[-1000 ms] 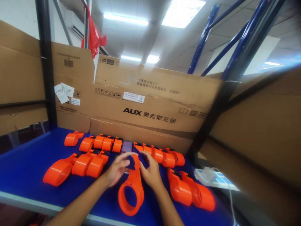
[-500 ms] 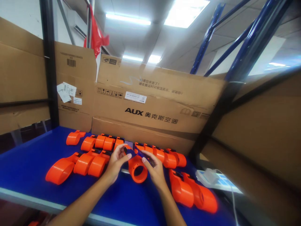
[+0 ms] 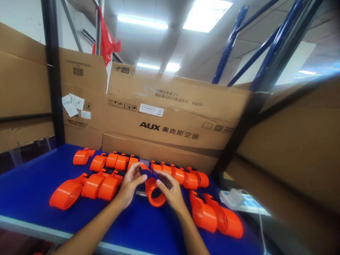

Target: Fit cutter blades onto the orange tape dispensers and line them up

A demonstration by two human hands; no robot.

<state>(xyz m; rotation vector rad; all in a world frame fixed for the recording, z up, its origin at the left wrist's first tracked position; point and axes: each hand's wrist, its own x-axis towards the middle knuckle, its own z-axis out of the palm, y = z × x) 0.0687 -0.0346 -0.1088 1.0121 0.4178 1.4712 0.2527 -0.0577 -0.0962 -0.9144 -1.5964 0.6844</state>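
Observation:
An orange plastic ring part with a round opening and a dark upper end is between my two hands, above the blue table surface. My left hand is closed round its upper left side, thumb on the dark end. My right hand pinches a slim dark piece against the part's upper right side. Fingers hide much of this joint, so I cannot tell whether the dark piece is attached. A flat grey object lies just behind the hands.
Several similar orange ring parts with dark ends stand in rows left and right. A cardboard wall closes off the back. At right, a white adapter with a cable lies on a pale board. Dark rack posts frame the table.
My right hand has shifted slightly left, bringing the dark piece closer over the orange ring part. My left hand keeps its hold. The whole view has moved a little.

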